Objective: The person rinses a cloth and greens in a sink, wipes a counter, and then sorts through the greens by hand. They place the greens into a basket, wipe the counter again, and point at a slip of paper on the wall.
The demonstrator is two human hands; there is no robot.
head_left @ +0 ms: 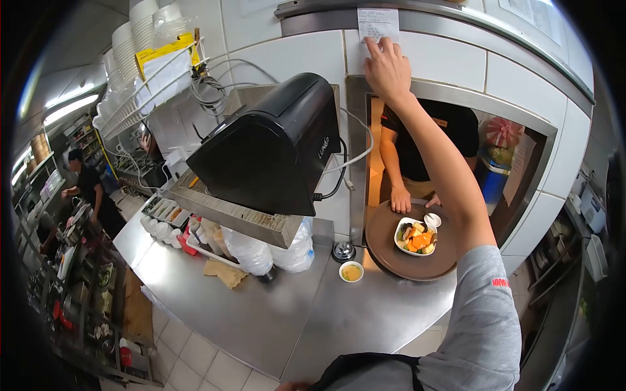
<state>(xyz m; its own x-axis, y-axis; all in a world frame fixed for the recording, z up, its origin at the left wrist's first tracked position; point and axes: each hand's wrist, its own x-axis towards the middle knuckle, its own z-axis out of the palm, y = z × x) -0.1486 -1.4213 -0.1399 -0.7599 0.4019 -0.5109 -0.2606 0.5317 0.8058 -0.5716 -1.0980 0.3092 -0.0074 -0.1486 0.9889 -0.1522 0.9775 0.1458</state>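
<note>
My right hand [389, 68] is raised high on the tiled wall, fingers bent on the lower edge of a printed order slip [378, 25]. The slip's upper end is at a metal rail [313, 9]. Below my outstretched arm, a round brown tray [391, 262] lies in the serving hatch. It carries a white bowl of food [417, 237] with orange pieces and a small white cup [432, 220]. Of my left side only a sliver of what may be my left hand [293, 386] shows at the bottom edge; its fingers are hidden.
Behind the hatch, another person's hand [400, 199] rests at the tray's rim. A small soup bowl [351, 272] and a call bell [343, 251] stand on the steel counter [261, 326]. A black printer [267, 143] sits on a shelf. A co-worker [91, 189] stands far left.
</note>
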